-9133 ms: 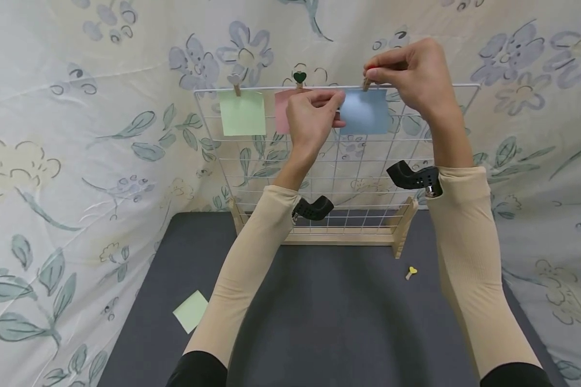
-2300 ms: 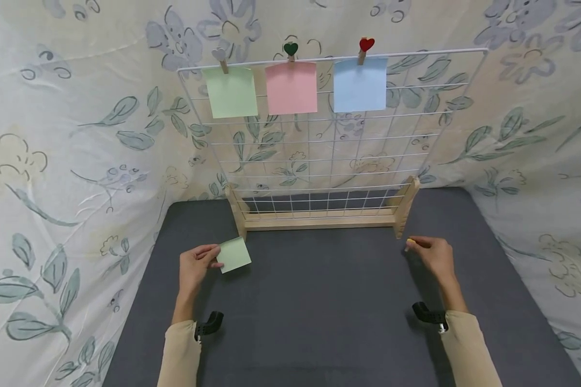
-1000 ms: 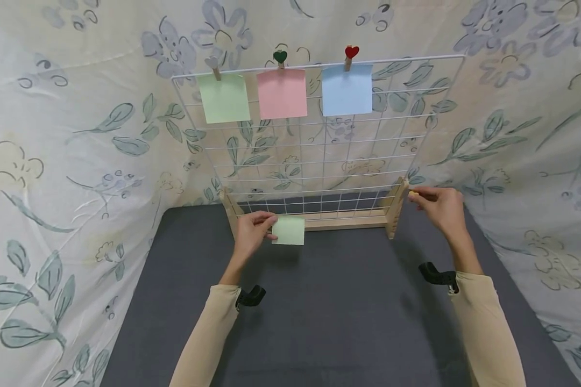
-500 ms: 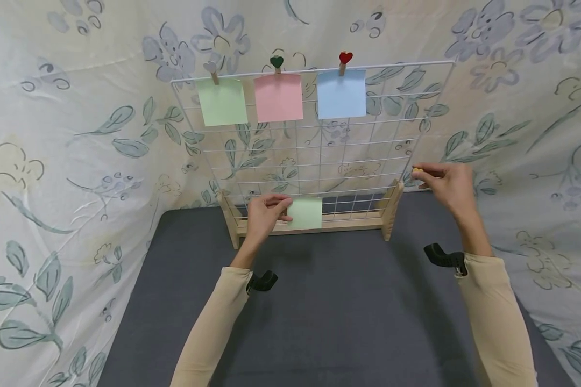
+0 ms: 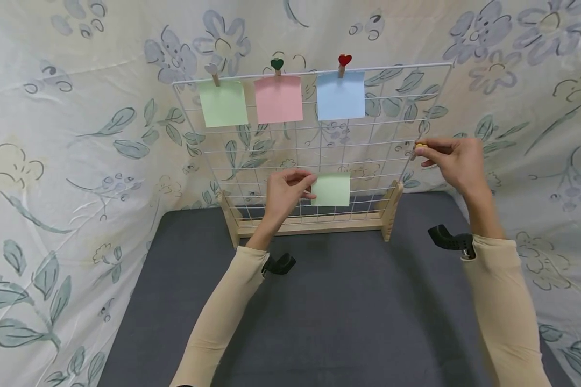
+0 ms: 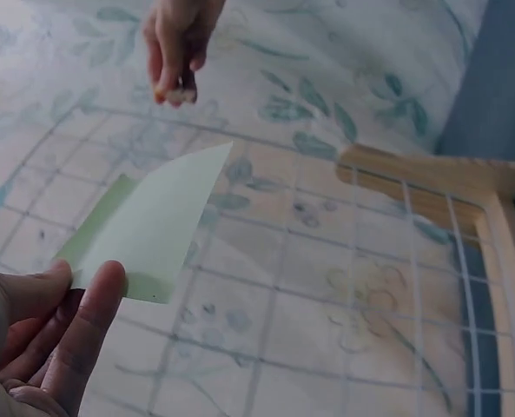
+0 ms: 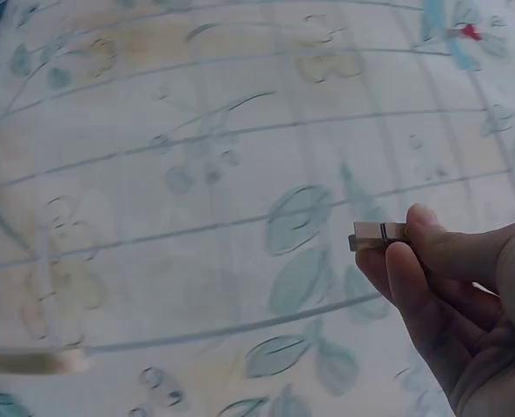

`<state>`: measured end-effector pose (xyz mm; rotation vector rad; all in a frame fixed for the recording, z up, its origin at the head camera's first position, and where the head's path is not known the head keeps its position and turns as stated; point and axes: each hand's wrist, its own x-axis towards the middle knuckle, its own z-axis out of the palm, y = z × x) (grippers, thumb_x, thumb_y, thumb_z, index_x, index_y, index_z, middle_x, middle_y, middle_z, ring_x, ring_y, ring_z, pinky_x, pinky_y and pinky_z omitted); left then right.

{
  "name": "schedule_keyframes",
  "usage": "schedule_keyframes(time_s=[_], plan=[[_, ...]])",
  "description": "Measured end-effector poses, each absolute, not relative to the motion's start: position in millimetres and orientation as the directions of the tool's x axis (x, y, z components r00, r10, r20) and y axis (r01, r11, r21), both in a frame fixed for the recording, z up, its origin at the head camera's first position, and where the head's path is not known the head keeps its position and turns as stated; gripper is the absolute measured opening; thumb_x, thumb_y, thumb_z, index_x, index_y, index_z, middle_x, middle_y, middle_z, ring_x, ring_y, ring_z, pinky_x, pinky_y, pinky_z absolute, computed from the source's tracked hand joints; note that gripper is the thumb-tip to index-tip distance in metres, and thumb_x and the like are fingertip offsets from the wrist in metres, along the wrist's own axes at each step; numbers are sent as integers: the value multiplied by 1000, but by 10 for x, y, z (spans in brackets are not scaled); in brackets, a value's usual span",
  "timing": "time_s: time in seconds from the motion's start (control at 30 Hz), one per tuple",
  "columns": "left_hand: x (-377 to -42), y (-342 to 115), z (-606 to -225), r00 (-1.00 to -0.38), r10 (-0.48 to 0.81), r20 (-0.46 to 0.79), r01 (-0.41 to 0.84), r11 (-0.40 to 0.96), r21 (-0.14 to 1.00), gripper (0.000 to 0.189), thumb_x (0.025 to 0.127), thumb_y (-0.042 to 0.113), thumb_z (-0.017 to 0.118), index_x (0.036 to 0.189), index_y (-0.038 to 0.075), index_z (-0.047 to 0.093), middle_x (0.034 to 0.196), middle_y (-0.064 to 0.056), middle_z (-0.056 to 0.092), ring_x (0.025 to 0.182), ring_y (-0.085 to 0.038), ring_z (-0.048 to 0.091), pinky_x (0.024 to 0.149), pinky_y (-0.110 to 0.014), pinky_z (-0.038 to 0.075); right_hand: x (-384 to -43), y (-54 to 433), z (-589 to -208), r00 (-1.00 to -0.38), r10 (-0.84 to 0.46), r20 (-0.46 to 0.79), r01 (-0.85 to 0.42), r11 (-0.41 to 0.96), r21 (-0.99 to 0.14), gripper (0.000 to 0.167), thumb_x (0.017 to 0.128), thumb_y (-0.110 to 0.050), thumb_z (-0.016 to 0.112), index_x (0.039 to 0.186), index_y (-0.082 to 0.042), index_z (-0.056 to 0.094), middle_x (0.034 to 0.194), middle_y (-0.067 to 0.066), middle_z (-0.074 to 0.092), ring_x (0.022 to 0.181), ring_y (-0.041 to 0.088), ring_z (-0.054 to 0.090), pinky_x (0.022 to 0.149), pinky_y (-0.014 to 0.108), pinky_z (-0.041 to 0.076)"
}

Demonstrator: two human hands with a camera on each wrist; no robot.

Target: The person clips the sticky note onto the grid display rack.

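Observation:
My left hand (image 5: 285, 194) pinches a pale green sticky note (image 5: 331, 190) by its left edge, in front of the lower part of the white wire grid (image 5: 320, 145). In the left wrist view the note (image 6: 157, 226) bends between thumb and fingers. My right hand (image 5: 460, 161) pinches a small wooden clothespin with a yellow top (image 5: 420, 145) beside the grid's right edge; its wooden jaw end (image 7: 374, 233) points away from the fingertips in the right wrist view. Along the top bar hang a green note (image 5: 224, 104), a pink note (image 5: 278, 100) and a blue note (image 5: 341, 96).
A grey clothespin (image 5: 214, 74), a green-heart clothespin (image 5: 277, 65) and a red-heart clothespin (image 5: 344, 64) hold the hung notes. The grid stands in a wooden base (image 5: 310, 228) at the back of the dark table (image 5: 339, 312). A floral cloth (image 5: 77, 188) hangs behind.
Since picking up the loose green note and the yellow clothespin from the table, both hands have risen. The left has carried the note rightward and up; the blue note now hangs clipped.

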<state>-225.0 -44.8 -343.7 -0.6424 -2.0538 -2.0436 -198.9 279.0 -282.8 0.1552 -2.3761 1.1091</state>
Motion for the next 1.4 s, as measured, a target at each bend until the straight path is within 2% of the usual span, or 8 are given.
schedule_keyframes(time_s=[0.07,0.17,0.53,0.77,1.0,1.2,1.4], plan=[[-2234,-364,-3312,-880,194,433,435,-37,900,15,90,4,70,97,-9,72,82,-23,67,69,-26,67,63,-35,64,-1992,2790,-2720,-860,100,500,-333,632,-699,28,90,-14,72,112,3,72,82,-27,65,60,-8,63,64,5,52],[-2212,-251,-3142,-865,213,453,455,-43,889,14,90,3,70,97,-9,72,82,-21,68,68,-24,66,64,-33,64,-2003,2776,-2558,-863,99,496,-343,604,-719,30,90,-15,73,113,4,71,81,-31,64,60,-6,64,64,5,51],[-2231,6,-2789,-843,222,490,490,-59,870,15,90,-2,67,99,-14,69,87,-28,67,76,-37,65,67,-35,64,-2039,2712,-2198,-844,84,529,-420,511,-750,30,88,-12,73,112,7,71,86,-19,69,63,2,66,66,9,56],[-2224,143,-2561,-831,224,509,501,-97,860,13,90,1,69,97,-10,71,85,-21,68,70,-25,65,65,-30,64,-2071,2733,-2017,-841,107,530,-424,477,-770,28,88,-12,73,110,4,72,84,-17,70,63,1,66,68,9,56],[-2283,233,-2379,-818,188,544,531,-118,839,13,88,1,71,94,-10,72,84,-19,70,68,-23,66,64,-31,63,-2130,2696,-1849,-815,103,570,-472,453,-756,28,88,-11,72,110,5,72,83,-14,71,66,4,66,68,10,56],[-2319,348,-2225,-837,166,521,514,-87,853,13,88,2,71,96,-9,72,86,-18,71,67,-21,66,63,-27,63,-2183,2670,-1701,-804,105,585,-484,454,-748,25,88,-10,71,109,4,73,83,-13,70,68,5,67,68,10,56],[-2419,495,-2042,-852,164,497,506,14,862,15,89,8,72,98,-4,74,85,-12,73,61,-17,67,61,-21,61,-2244,2626,-1562,-786,93,612,-530,409,-743,24,88,-6,71,108,6,72,86,-7,71,77,8,68,68,11,57]])
